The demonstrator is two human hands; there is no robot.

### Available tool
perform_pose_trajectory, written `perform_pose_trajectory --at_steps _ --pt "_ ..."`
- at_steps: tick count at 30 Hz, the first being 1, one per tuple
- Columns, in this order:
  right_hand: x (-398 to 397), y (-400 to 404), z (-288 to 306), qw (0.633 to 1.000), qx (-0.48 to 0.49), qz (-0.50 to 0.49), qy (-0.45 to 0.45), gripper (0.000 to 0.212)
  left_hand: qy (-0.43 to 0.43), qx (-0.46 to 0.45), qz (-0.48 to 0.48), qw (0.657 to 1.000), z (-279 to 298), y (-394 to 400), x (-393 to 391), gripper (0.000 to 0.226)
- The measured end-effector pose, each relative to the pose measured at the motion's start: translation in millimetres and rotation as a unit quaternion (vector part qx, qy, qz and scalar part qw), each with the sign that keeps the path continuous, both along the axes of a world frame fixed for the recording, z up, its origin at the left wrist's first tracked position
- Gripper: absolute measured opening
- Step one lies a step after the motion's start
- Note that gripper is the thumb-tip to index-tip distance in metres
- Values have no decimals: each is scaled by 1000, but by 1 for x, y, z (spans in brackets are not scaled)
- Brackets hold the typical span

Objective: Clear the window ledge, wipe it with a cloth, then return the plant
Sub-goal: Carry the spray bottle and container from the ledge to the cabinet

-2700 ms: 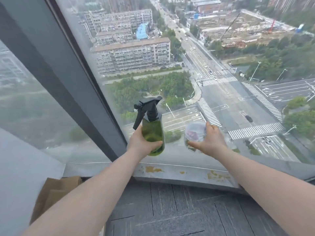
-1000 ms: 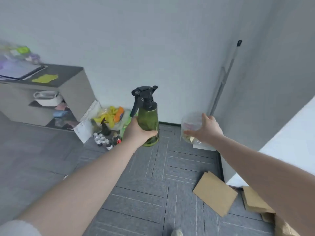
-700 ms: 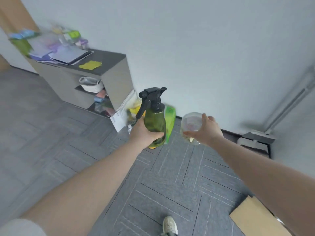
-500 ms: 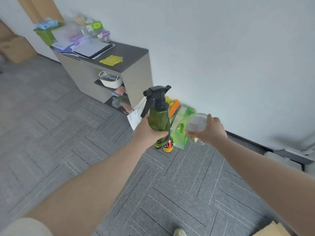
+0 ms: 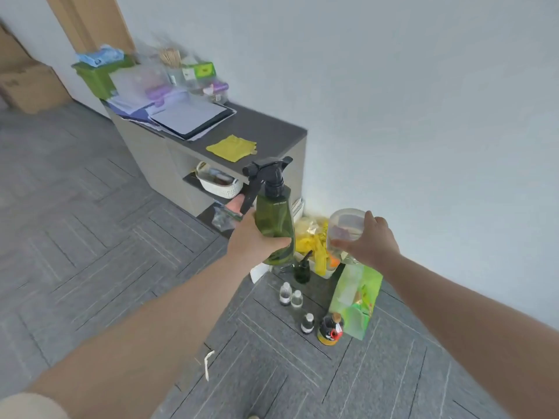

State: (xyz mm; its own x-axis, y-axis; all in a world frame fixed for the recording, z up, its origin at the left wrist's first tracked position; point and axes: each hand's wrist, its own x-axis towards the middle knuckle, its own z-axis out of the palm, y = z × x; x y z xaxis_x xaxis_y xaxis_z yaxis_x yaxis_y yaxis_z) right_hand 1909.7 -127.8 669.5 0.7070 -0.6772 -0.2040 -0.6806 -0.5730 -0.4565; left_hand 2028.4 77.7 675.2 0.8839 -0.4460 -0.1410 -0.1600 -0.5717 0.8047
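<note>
My left hand point(image 5: 252, 240) grips a green spray bottle point(image 5: 273, 219) with a black trigger head, held upright at chest height. My right hand point(image 5: 370, 241) holds a clear glass jar point(image 5: 343, 228) from its right side. A yellow cloth point(image 5: 231, 147) lies flat on the dark top of a low cabinet point(image 5: 272, 131) ahead of both hands. The window ledge and the plant are out of view.
Small bottles point(image 5: 290, 296), a dark sauce bottle point(image 5: 330, 328), a green bag point(image 5: 355, 300) and yellow clutter point(image 5: 311, 240) sit on the grey carpet by the white wall. Papers and boxes crowd the cabinet's far end point(image 5: 169, 95). A white basket point(image 5: 219, 181) sits on its shelf. Cardboard boxes point(image 5: 27, 83) stand at far left.
I have turned away from the window into the room, carrying the spray bottle and the jar. The cabinet and floor clutter have come closer and toward the centre.
</note>
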Motion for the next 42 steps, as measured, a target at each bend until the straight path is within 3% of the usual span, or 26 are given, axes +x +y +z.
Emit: perform_pose_trajectory --at_steps 4,8,14,21,28,42 --pt "91 4 4 1000 12 -23 -6 107 -17 16 -14 1000 8 -6 103 62" --pt "172 -3 5 1000 17 -23 4 110 -25 50 -14 998 11 -21 193 76" --pt "316 -45 -11 999 29 -26 -18 99 -42 64 6 997 3 -53 318 69" --pt "463 -85 -17 998 57 -24 -26 101 -35 107 23 993 9 -84 444 71" --pt "569 -116 -21 998 50 -40 -9 110 -29 91 -6 995 2 -120 564 66" --pt "710 -146 -80 967 73 -238 52 114 0 67 -172 983 -56 -219 773 61"
